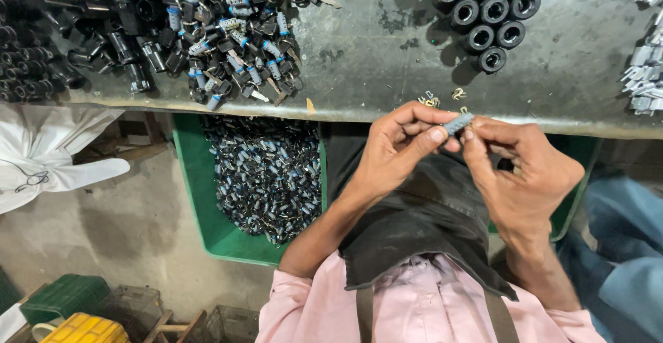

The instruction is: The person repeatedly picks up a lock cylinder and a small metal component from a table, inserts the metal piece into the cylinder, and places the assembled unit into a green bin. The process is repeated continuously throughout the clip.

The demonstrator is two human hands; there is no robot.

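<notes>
we pinch one small grey cylinder (458, 123) between both hands, left hand (400, 146) and right hand (521, 174), fingers clamped on it, over the desk (387, 53) edge.

Both hands (404, 146) (521, 170) raised together, fingers (435, 136) pinched.

my fingers cover most of the small grey piece (458, 123) between my left hand (397, 151) and right hand (525, 174). just beyond it, the tiny brass bits (434, 99) on the bench (373, 46) are too small to tell. far right of it, the silver parts (646, 67) run off the frame edge.
</notes>
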